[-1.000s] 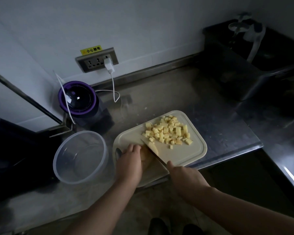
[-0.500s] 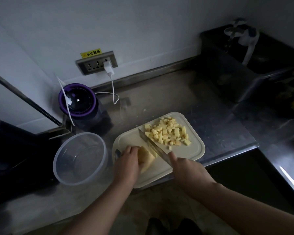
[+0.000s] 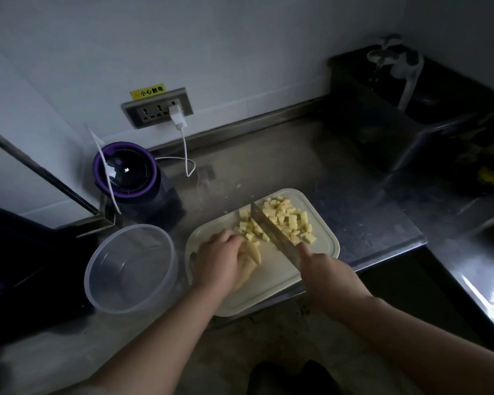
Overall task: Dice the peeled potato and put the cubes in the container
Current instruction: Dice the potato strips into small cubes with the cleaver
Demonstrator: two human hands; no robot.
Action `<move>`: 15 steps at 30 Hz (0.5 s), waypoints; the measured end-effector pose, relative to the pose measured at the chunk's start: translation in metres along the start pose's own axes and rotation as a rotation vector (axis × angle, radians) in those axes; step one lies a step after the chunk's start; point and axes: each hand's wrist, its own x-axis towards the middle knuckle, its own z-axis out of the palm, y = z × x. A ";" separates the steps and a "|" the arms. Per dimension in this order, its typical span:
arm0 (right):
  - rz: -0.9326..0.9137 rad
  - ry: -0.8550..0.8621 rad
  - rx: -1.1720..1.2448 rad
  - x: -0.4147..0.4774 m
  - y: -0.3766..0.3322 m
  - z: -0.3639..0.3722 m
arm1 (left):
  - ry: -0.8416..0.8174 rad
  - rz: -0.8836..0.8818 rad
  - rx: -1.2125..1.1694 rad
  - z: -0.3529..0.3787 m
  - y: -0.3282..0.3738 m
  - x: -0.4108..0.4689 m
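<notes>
Pretty dim kitchen shot, looking down at a steel counter (image 3: 354, 201). A pale cutting board (image 3: 268, 292) sits near the front edge, one corner poking out over it.

The left hand (image 3: 217, 258) is down on the near-left part of the board, fingers curled over what's left of the peeled potato (image 3: 251, 259) and pinning it there. You only see the potato's pale right side sticking out from under the fingers.

The right hand (image 3: 325, 277) is wrapped around the knife (image 3: 274, 233). The handle is totally buried in the fist, and one finger stretches forward along the base of the blade. The blade angles away toward the far-left and runs right through the pile of cubes (image 3: 287, 222) on the far half of the board: a few cubes sit on its left, most on its right. Can't tell if the edge is actually touching the board.

The container (image 3: 131, 269), a clear round tub, stands on the counter just beside the board's left edge.

Behind it there's a gadget with a purple rim (image 3: 125, 169). A white charger (image 3: 177, 116) is plugged into the wall socket (image 3: 157, 107), and its cable (image 3: 186, 155) drops to the counter.
</notes>
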 end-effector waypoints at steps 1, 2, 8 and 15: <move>0.015 0.005 0.001 0.001 0.003 -0.002 | -0.022 0.043 0.045 0.001 0.006 0.008; 0.024 0.009 0.001 0.002 0.005 -0.004 | -0.054 0.074 0.104 0.003 0.013 0.016; 0.062 0.035 0.015 0.002 0.019 -0.010 | -0.254 0.073 0.456 0.018 0.039 0.053; 0.065 0.043 0.029 0.000 0.030 -0.008 | -0.344 0.191 0.623 0.012 0.050 0.067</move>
